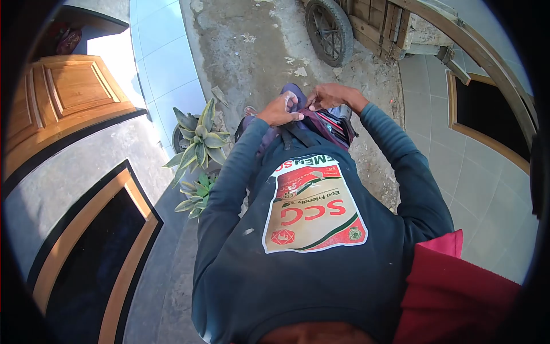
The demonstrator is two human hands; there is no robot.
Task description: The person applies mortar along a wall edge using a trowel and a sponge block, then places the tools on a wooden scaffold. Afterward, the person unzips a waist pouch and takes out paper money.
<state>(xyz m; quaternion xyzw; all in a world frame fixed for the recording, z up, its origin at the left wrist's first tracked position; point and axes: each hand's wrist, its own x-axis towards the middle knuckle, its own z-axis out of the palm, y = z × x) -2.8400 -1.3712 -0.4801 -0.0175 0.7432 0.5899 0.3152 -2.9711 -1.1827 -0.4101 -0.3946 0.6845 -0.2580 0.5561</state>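
A maroon waist bag (327, 125) sits in front of my waist, with its top gaping. Inside it are slim red and dark items that I cannot name. At the bag's left end is my left hand (280, 110), fingers bent and thumb at the edge of the cloth. My right hand (335, 96) pinches the bag's upper edge close to the left fingertips. Whether a zip pull is between those fingers is too small to tell. Dark straps hang below the bag over my dark shirt (321, 275), which bears a printed cement-brand panel (312, 209).
Potted plants (200, 137) with pale-edged leaves stand at my left, beside a tiled ledge (166, 63). A wooden cart with a rubber wheel (329, 31) is ahead to the right. Rough concrete ground (240, 51) runs ahead. Red cloth (452, 292) hangs by my right shoulder.
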